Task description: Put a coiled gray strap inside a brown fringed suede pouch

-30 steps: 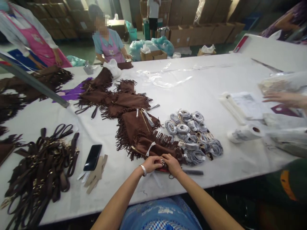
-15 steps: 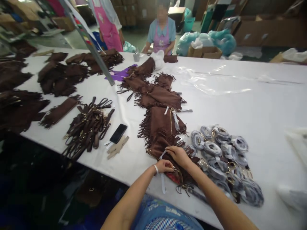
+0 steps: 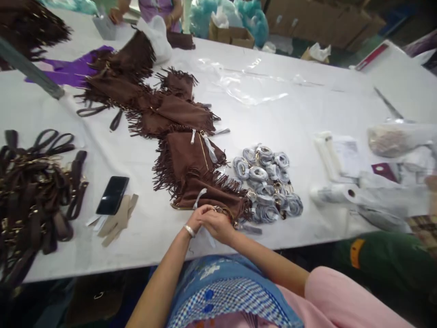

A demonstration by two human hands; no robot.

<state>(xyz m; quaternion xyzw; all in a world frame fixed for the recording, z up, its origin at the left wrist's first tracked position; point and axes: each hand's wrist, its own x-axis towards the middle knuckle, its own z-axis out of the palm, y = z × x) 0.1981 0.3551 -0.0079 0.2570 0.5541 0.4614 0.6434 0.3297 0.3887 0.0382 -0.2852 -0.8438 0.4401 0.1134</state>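
Left hand (image 3: 199,218) and right hand (image 3: 221,226) together at the near edge of a fringed brown bag (image 3: 211,196)
The left one wears a bracelet (image 3: 190,231); what the hands grip is hidden. On the white bench (image 3: 300,118), wrapped strap coils (image 3: 259,173) lie just right of the bag; well to its left, a black phone (image 3: 112,195) overlaps tan strips (image 3: 118,222).

- A workshop or factory floor for bags, not a home.
- One long white desk (image 3: 300,118) carries several brown fringed bags (image 3: 184,152) of matching make.
- Parts lie in batches: heaped dark straps (image 3: 36,200), clustered wrapped coils (image 3: 258,173).
- A co-worker (image 3: 155,8) is at the far edge.
- Cardboard boxes (image 3: 307,20) and teal plastic sacks (image 3: 254,23) stand behind.
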